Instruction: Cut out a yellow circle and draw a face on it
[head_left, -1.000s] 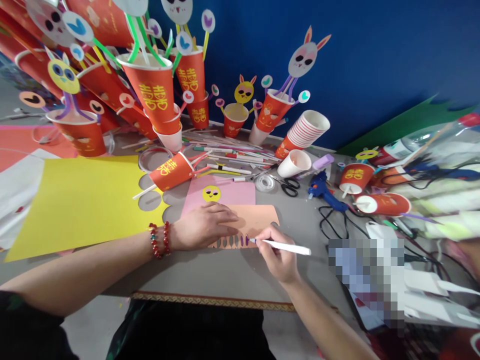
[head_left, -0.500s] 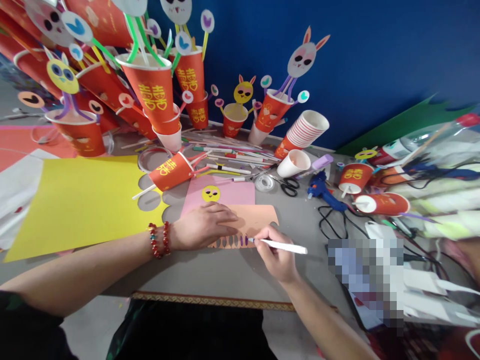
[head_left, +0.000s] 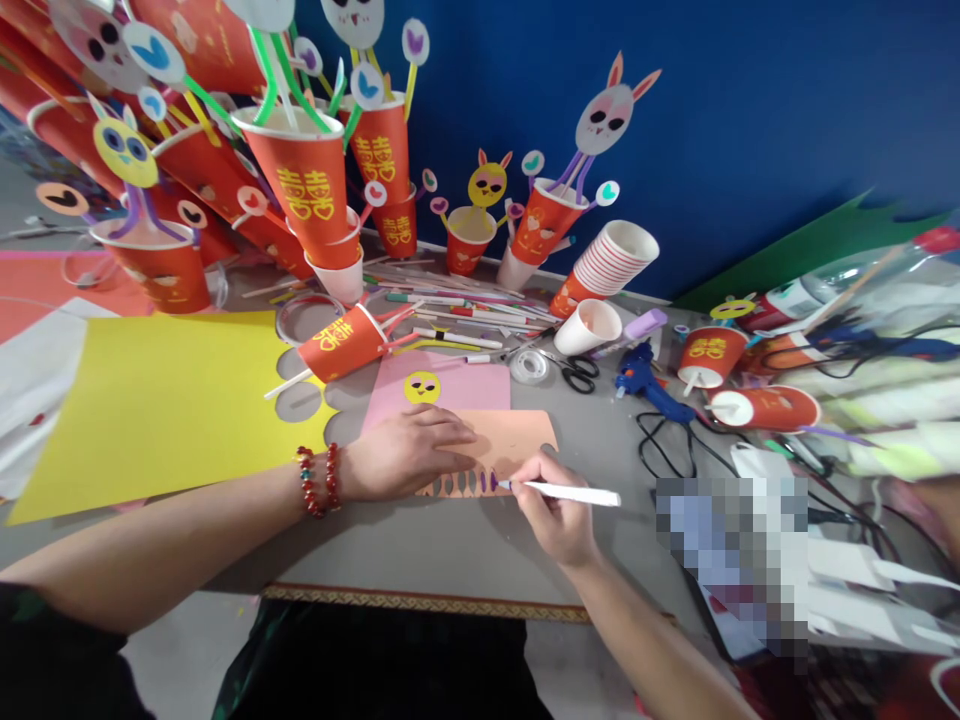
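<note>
My left hand lies flat with its fingers stretched out on an orange paper strip. Cut-out oval holes and small purple marks run along the strip's lower edge. My right hand is closed around a white marker, whose tip touches the paper beside the purple marks. Behind the strip is a pink sheet bearing a yellow paper face. The left palm hides part of the orange strip.
Left lies a large yellow sheet. Behind are a tipped red cup, pens, tape, scissors and stacked cups. A blue glue gun with black cable is at right; decorated cups stand at the back left.
The marker and the fingertips of my right hand have shifted very slightly to the right. My left hand has stayed in place.
</note>
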Action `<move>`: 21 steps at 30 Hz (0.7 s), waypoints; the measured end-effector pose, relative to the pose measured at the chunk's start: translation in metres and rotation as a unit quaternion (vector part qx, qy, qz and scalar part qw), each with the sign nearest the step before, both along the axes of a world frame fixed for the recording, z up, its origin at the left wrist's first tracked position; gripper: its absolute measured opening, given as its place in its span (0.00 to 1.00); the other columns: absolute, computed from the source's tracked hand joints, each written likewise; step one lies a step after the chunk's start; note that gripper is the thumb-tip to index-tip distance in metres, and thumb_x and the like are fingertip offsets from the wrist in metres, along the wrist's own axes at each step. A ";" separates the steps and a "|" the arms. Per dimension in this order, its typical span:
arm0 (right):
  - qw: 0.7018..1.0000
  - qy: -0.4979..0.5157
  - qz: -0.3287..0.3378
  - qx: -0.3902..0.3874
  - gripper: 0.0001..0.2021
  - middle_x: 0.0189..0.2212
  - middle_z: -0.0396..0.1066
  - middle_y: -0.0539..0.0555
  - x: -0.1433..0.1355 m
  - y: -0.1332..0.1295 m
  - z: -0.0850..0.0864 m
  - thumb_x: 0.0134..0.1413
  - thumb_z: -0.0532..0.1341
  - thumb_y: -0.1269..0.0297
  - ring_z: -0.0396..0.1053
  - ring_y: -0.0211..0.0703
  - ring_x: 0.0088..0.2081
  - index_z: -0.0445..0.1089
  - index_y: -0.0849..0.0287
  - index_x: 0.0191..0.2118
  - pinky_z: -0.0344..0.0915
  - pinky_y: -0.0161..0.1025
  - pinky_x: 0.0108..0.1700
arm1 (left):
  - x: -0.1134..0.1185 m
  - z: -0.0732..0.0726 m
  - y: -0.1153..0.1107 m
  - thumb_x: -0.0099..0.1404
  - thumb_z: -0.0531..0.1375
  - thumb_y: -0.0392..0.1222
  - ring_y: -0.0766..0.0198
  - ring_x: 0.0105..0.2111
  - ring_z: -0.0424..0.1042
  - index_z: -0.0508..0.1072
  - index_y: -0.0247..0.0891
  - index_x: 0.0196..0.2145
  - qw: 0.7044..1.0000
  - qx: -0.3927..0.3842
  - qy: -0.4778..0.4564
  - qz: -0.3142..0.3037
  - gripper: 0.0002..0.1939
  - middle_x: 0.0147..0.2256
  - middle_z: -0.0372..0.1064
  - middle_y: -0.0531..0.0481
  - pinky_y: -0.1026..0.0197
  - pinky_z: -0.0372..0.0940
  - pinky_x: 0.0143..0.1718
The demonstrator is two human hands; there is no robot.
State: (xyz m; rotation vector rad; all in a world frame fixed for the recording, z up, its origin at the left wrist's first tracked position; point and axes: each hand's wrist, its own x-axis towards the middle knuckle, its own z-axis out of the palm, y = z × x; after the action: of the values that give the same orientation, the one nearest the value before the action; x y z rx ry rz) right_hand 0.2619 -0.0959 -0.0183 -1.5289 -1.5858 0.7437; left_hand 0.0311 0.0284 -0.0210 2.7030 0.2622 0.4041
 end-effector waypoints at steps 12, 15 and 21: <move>1.000 -0.005 -0.003 0.001 0.08 0.17 0.59 0.43 -0.001 0.000 0.001 0.58 0.57 0.69 0.54 0.34 0.17 0.64 0.55 0.28 0.51 0.33 0.20 | 0.000 -0.001 -0.001 0.67 0.57 0.32 0.51 0.58 0.67 0.75 0.45 0.53 1.000 -0.002 -0.006 0.006 0.19 0.58 0.70 0.47 0.48 0.61 0.58; 1.000 -0.016 -0.007 0.002 0.08 0.16 0.58 0.43 -0.001 0.000 0.002 0.58 0.58 0.69 0.53 0.34 0.17 0.64 0.55 0.27 0.50 0.33 0.19 | 0.000 -0.001 -0.001 0.67 0.57 0.31 0.50 0.58 0.67 0.75 0.45 0.53 1.000 0.002 -0.012 0.005 0.19 0.58 0.70 0.46 0.48 0.62 0.57; 1.000 -0.017 -0.008 -0.003 0.08 0.17 0.59 0.44 -0.001 0.002 0.003 0.58 0.57 0.68 0.54 0.34 0.17 0.63 0.55 0.27 0.51 0.33 0.20 | 0.000 -0.001 0.000 0.68 0.56 0.32 0.51 0.58 0.66 0.75 0.45 0.53 1.000 0.005 -0.005 0.004 0.19 0.58 0.70 0.47 0.49 0.61 0.58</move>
State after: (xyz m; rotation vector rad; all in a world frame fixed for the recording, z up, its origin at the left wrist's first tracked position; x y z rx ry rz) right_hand 0.2606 -0.0943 -0.0152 -1.5633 -1.5960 0.7189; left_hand 0.0312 0.0279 -0.0223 2.7105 0.2700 0.4213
